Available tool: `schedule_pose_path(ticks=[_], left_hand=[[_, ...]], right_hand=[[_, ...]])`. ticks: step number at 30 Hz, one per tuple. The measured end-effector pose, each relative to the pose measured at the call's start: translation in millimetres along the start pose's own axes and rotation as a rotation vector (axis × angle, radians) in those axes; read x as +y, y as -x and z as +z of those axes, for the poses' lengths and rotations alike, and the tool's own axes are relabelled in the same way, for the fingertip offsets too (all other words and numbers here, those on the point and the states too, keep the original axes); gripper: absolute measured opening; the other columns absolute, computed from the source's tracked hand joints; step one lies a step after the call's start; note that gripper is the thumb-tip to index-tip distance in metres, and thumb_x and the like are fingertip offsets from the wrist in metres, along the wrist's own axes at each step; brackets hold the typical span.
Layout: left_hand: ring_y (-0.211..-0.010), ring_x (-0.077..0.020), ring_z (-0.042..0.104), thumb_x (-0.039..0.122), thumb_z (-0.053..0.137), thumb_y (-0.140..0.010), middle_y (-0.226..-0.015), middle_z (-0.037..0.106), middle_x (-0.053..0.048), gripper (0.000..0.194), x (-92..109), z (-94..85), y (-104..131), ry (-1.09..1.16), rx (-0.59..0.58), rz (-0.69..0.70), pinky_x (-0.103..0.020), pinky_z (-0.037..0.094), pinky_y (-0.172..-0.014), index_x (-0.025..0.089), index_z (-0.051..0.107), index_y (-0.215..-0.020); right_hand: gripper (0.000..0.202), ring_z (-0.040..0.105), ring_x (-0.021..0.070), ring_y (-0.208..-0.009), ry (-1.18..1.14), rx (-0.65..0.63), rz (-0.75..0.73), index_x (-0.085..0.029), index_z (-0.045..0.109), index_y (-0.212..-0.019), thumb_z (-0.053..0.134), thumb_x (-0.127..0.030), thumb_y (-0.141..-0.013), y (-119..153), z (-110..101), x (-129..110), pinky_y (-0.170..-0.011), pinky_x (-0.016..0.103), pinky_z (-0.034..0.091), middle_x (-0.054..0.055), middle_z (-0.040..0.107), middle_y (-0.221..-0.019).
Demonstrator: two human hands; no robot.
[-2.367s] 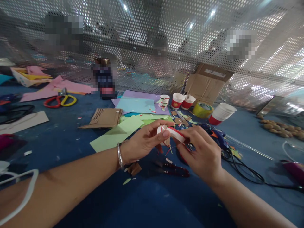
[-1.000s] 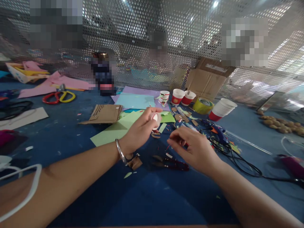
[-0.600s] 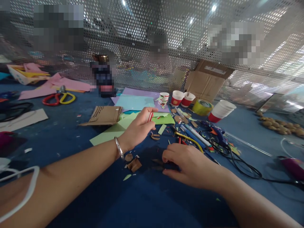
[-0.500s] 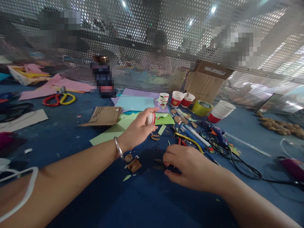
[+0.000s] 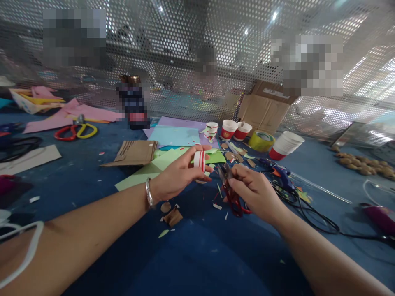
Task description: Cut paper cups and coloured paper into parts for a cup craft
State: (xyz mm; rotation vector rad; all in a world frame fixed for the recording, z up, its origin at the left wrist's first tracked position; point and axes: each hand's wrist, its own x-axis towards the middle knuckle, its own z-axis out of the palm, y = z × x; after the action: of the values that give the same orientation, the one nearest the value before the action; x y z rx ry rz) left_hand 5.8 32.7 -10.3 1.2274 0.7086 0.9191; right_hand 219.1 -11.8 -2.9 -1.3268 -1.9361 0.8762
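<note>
In my left hand point(image 5: 185, 168) is a small white cup piece with red stripes point(image 5: 199, 160), held between thumb and fingers above the green paper point(image 5: 154, 168). My right hand point(image 5: 251, 187) grips dark red scissors point(image 5: 233, 197) near the blades; the blades point up and left, a little apart, and do not touch the striped piece. Beneath and between the hands lie small paper scraps point(image 5: 217, 206). Behind my left hand a decorated striped cup point(image 5: 211, 130) stands on the purple and blue sheets point(image 5: 175, 135).
Behind stand red and white cups point(image 5: 228, 129), yellow tape point(image 5: 261, 140) and stacked cups point(image 5: 285, 146). A blue glue gun point(image 5: 284, 177) with a black cable lies at right. At left are cardboard point(image 5: 137, 152), red-yellow scissors point(image 5: 76, 130) and pink paper point(image 5: 72, 112).
My right hand has moved up and now holds the dark red scissors. The striped piece in my left hand has turned and shows more of its side; that hand has shifted slightly right.
</note>
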Motion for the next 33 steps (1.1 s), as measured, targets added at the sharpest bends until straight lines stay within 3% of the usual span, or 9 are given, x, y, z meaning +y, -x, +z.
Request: schedule_pose_path(ticks=[4, 9, 15, 20, 23, 27, 33], left_hand=[[-0.096, -0.0171, 0.063, 0.007, 0.066, -0.075, -0.11, 0.056, -0.003, 0.052, 1, 9.8, 5, 0.146, -0.049, -0.029, -0.029, 0.055, -0.077, 0.025, 0.055, -0.123], [-0.091, -0.0173, 0.065, 0.002, 0.056, -0.074, -0.101, 0.061, -0.003, 0.05, 2, 8.6, 3, 0.298, -0.066, -0.046, -0.03, 0.054, -0.076, 0.022, 0.058, -0.119], [-0.091, -0.0226, 0.066, 0.012, 0.056, -0.072, -0.103, 0.068, -0.01, 0.054, 6, 6.4, 2, 0.457, -0.145, -0.136, -0.032, 0.051, -0.074, 0.016, 0.056, -0.125], [-0.084, -0.0251, 0.069, 0.022, 0.053, -0.077, -0.097, 0.069, -0.01, 0.049, 9, 2.8, 2, 0.489, -0.215, -0.18, -0.033, 0.05, -0.066, 0.019, 0.054, -0.125], [-0.075, -0.023, 0.068, 0.024, 0.051, -0.075, -0.091, 0.07, -0.009, 0.048, 10, 0.7, 1, 0.509, -0.237, -0.206, -0.031, 0.05, -0.062, 0.018, 0.053, -0.123], [-0.066, -0.0194, 0.067, 0.023, 0.054, -0.072, -0.087, 0.07, -0.008, 0.052, 10, 0.2, 2, 0.504, -0.29, -0.246, -0.025, 0.047, -0.053, 0.017, 0.049, -0.124], [-0.056, -0.0158, 0.064, 0.025, 0.051, -0.078, -0.089, 0.072, -0.011, 0.056, 5, 1.3, 2, 0.384, -0.493, -0.344, -0.018, 0.039, -0.04, 0.019, 0.036, -0.132]], right_hand=[[0.016, 0.061, 0.013, -0.047, -0.333, -0.008, 0.09, -0.023, 0.044, -0.081, 0.047, -0.028, -0.096, 1, 5, -2, -0.042, 0.024, 0.044, -0.004, 0.062, -0.069], [0.009, 0.052, 0.0095, -0.038, -0.48, 0.001, 0.109, -0.023, 0.044, -0.089, 0.046, -0.03, -0.095, 4, 7, -10, -0.036, 0.019, 0.034, -0.005, 0.065, -0.063], [0.02, 0.043, 0.0076, -0.044, -0.513, 0.036, 0.066, -0.022, 0.048, -0.092, 0.05, -0.041, -0.099, 5, 8, -9, -0.042, 0.018, 0.033, -0.007, 0.055, -0.058], [0.025, 0.039, 0.0066, -0.044, -0.556, 0.011, 0.083, -0.023, 0.048, -0.095, 0.053, -0.047, -0.099, 5, 7, -10, -0.04, 0.018, 0.028, -0.008, 0.052, -0.06], [0.027, 0.04, 0.0072, -0.048, -0.528, 0.009, 0.033, -0.023, 0.047, -0.099, 0.062, -0.045, -0.094, 5, 6, -10, -0.043, 0.019, 0.03, -0.008, 0.049, -0.063], [0.034, 0.048, 0.0104, -0.063, -0.366, 0.111, -0.045, -0.022, 0.051, -0.104, 0.072, -0.041, -0.087, 2, 6, -6, -0.057, 0.024, 0.038, -0.004, 0.055, -0.075], [0.025, 0.047, 0.0108, -0.063, -0.249, 0.089, -0.025, -0.019, 0.059, -0.093, 0.068, -0.042, -0.09, 1, 6, -6, -0.055, 0.024, 0.036, -0.003, 0.057, -0.071]])
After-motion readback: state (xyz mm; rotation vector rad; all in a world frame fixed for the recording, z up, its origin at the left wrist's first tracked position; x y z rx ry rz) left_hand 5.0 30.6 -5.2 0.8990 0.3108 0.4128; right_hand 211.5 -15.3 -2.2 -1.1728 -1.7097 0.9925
